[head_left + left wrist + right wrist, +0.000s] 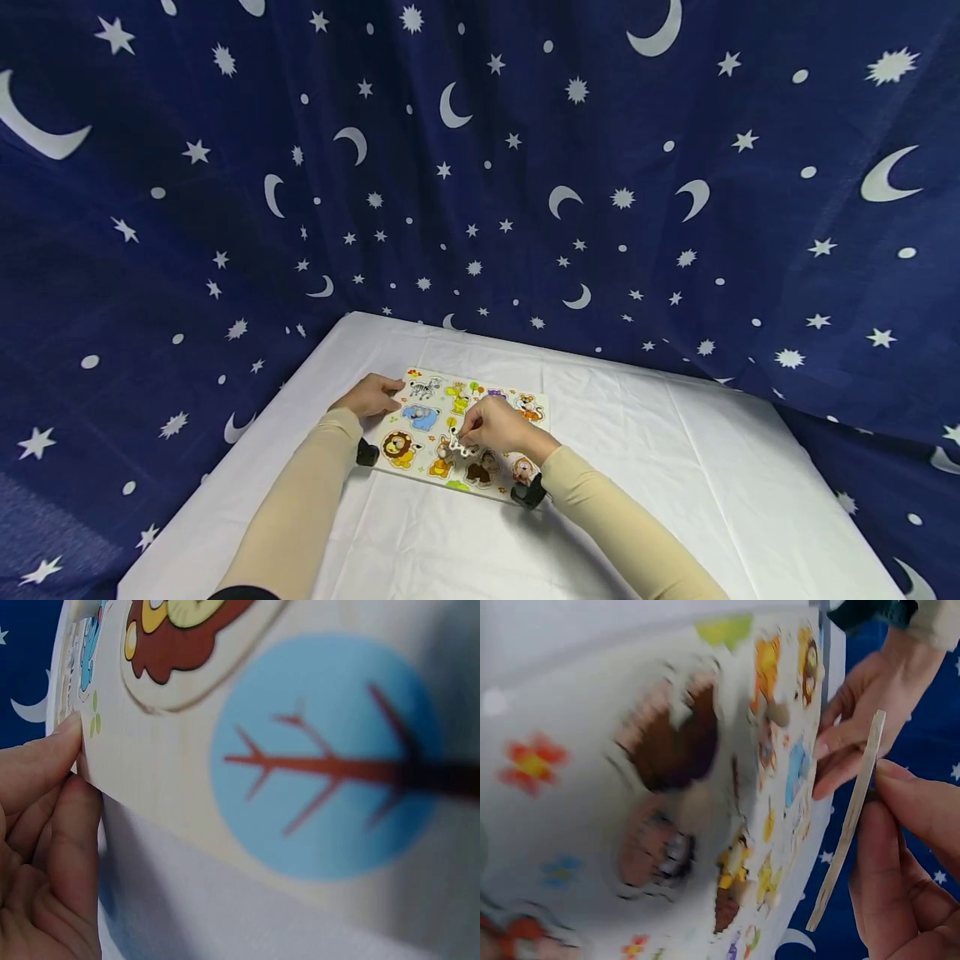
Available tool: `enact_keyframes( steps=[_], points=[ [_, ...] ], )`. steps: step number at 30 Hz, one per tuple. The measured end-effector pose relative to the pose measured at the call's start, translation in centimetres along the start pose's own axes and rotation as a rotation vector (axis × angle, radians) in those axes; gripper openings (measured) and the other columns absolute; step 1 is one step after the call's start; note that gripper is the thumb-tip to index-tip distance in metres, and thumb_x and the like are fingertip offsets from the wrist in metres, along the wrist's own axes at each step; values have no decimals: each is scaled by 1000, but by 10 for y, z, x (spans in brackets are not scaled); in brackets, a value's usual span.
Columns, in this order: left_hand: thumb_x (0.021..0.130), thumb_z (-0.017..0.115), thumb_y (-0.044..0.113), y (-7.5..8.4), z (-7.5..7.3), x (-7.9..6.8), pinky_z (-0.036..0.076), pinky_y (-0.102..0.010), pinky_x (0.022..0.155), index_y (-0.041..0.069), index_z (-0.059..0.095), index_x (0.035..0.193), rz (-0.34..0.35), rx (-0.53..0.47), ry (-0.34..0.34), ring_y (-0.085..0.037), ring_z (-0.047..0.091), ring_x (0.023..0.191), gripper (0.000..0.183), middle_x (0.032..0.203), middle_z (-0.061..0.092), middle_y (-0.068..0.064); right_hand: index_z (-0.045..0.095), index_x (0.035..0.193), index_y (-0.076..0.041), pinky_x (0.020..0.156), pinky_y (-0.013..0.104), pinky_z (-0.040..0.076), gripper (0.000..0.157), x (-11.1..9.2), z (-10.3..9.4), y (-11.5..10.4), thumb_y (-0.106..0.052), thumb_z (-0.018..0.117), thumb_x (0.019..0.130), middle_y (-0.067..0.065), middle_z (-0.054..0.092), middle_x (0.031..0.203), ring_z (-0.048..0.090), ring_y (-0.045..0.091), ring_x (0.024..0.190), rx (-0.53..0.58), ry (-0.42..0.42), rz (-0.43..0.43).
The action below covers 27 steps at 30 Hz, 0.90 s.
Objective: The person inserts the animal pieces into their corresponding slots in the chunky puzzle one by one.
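Note:
A wooden animal puzzle board [424, 467] lies on the white-covered table. My left hand [372, 396] grips its left edge, and the left wrist view shows thumb and finger pinching the rim. Over the board's middle, my right hand [495, 423] pinches a white puzzle piece with dark spots [457, 443]. In the right wrist view this piece [851, 817] is seen edge-on as a thin wooden strip, held above the board between thumb and fingers. Around it sit the elephant [420, 417], lion [397, 448] and monkey [482, 468] pieces.
The white tablecloth [645, 467] spreads around the board. A dark blue curtain [510, 200] with moons and stars hangs behind and beside the table. Dark wrist cameras [528, 492] sit close to the board's near edge.

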<state>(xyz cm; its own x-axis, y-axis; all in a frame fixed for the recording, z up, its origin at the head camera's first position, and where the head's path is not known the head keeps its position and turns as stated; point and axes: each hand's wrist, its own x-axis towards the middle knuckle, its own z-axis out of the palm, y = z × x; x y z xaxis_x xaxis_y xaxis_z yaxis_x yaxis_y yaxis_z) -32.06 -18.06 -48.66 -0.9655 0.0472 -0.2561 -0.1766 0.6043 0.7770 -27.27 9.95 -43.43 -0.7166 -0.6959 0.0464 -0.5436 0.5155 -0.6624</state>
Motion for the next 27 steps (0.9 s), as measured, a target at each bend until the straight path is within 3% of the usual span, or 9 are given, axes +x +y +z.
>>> enact_keyframes(
  steps=[6, 10, 14, 20, 27],
  points=[
    [88, 72, 2, 0, 0, 2, 49, -33, 97, 5, 56, 140, -23, 4, 14, -25, 51, 129, 55, 155, 45, -13, 79, 78, -8, 66, 20, 53, 5, 20, -6, 1, -6, 81, 82, 2, 77, 80, 62, 2, 64, -51, 49, 43],
    [88, 72, 3, 0, 1, 2, 48, -34, 99, 6, 57, 140, -37, -1, 14, -23, 52, 123, 55, 155, 45, -13, 79, 77, -7, 59, 20, 50, 6, 30, -8, 2, -4, 79, 83, 4, 77, 83, 61, 5, 62, -30, 76, 66],
    [88, 72, 2, 0, 0, 0, 46, -37, 104, 6, 57, 140, -30, -1, 13, -25, 50, 130, 54, 154, 46, -12, 79, 77, -5, 56, 22, 49, 7, 40, -9, 6, -4, 78, 84, 6, 77, 84, 61, 8, 61, -5, 104, 95],
    [88, 71, 1, 3, 0, -4, 44, -40, 111, 5, 57, 140, 4, 6, 17, -31, 41, 145, 54, 154, 47, -12, 78, 75, -7, 67, 25, 54, 8, 57, -11, 10, -5, 79, 83, 4, 77, 82, 64, 9, 65, 3, 150, 146],
    [89, 69, -2, 2, 2, -5, 45, -42, 112, 3, 55, 141, 7, -33, -7, -33, 36, 148, 54, 155, 43, -14, 78, 76, -4, 68, 25, 56, 6, 70, -5, 15, -3, 80, 82, 7, 78, 82, 65, 8, 66, 40, 148, 191]
  ],
)
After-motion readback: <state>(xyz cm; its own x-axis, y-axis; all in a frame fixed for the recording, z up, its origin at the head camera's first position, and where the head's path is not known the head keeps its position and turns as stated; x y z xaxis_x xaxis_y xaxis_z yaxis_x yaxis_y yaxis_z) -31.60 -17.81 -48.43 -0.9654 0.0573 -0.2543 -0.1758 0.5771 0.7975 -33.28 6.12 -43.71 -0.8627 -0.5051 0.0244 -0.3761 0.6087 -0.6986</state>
